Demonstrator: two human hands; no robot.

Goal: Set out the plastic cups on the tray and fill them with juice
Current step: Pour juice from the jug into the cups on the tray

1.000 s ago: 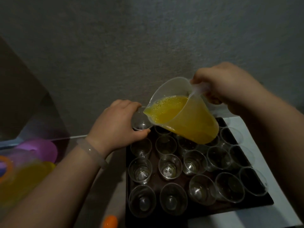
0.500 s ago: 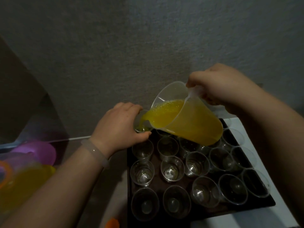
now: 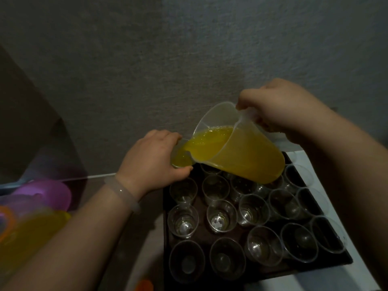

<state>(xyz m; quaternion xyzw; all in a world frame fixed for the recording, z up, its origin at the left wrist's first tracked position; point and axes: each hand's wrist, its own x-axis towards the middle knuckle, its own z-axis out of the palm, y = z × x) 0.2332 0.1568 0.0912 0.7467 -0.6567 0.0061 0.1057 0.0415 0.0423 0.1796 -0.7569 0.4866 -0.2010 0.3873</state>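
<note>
Two hands of mine in shot: left hand [image 3: 153, 160], right hand [image 3: 279, 110]. One jug [image 3: 241, 152]. One tray [image 3: 283, 270]. One cup with juice [image 3: 180, 160]. Then empty cups [image 3: 221, 216]: five in the front row, five in the next, at least six more behind; jug hides part of the back rows, so no exact total. One bracelet [image 3: 123, 194]. One purple bowl [image 3: 48, 194]. One orange thing [image 3: 144, 286] at the bottom edge.

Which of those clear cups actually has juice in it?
The cup gripped by the left hand at the tray's far left corner, under the jug's spout. The other cups look empty.
</note>
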